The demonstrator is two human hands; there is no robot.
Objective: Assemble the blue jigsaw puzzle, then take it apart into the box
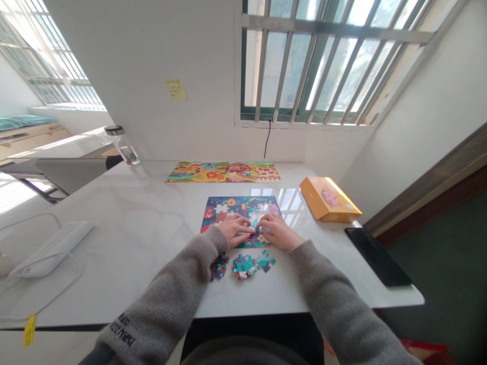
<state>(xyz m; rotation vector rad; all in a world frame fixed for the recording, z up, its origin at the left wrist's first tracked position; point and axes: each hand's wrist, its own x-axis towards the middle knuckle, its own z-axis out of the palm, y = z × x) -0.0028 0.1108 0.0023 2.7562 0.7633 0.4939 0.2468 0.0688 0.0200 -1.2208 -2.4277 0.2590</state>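
Observation:
A dark blue jigsaw puzzle [243, 204] lies on the white table, with white gaps showing among its pieces. Over its lower middle, my left hand [236, 230] rests with its fingers apart. My right hand [277, 231] is at the puzzle's lower right, its fingertips bent down together close to the left hand's; anything between them is too small to name. Just below the puzzle is a pile of loose pieces [244, 266], with a teal piece [266, 260] beside it and darker pieces [219, 267] partly behind my left sleeve.
A long farm picture [224, 172] lies by the wall. An orange box [330, 198] and a black phone-like slab [376, 256] are at the right. At the left are a glass bottle [127, 147] and a white device [53, 249] with a cable.

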